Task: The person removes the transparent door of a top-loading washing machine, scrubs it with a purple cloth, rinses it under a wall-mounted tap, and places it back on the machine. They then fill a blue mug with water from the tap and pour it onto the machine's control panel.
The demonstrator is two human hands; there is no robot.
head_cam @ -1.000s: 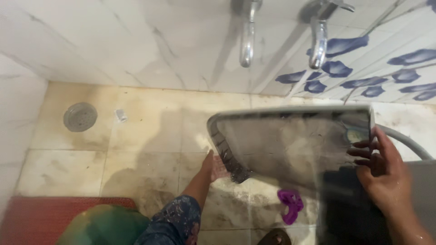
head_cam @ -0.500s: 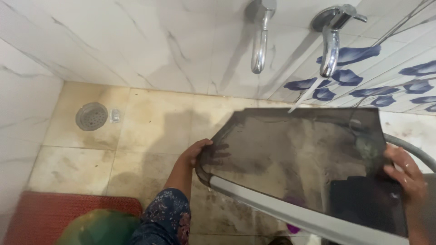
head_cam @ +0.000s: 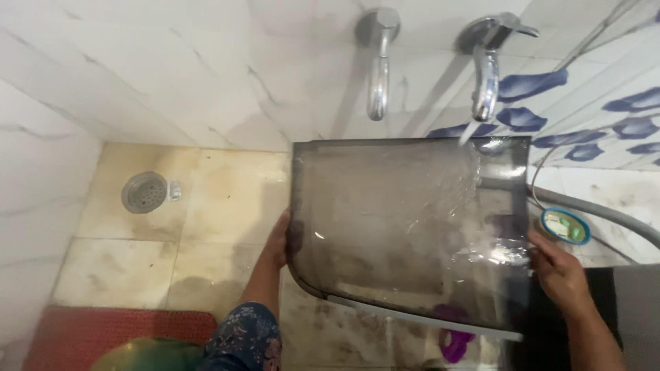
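Note:
I hold a smoky, see-through plastic cover [head_cam: 385, 220] with a pale edge strip, tilted up under the right tap [head_cam: 487, 75], whose water splashes on its upper right part. My left hand [head_cam: 280, 240] grips its left edge. My right hand [head_cam: 560, 271] grips its right edge. A second tap [head_cam: 377, 75] hangs to the left of the running one, dry.
A round floor drain [head_cam: 144, 192] sits at the left on the stained beige tiles. A red mat [head_cam: 117, 336] lies at bottom left. A purple object [head_cam: 455, 342] lies on the floor behind the cover. A small blue-rimmed dish [head_cam: 565, 225] and a grey hose [head_cam: 605, 214] are at the right.
The cover has been turned and raised from lying flatter to standing up under the running tap. Both hands moved with it, and water now splashes on its surface.

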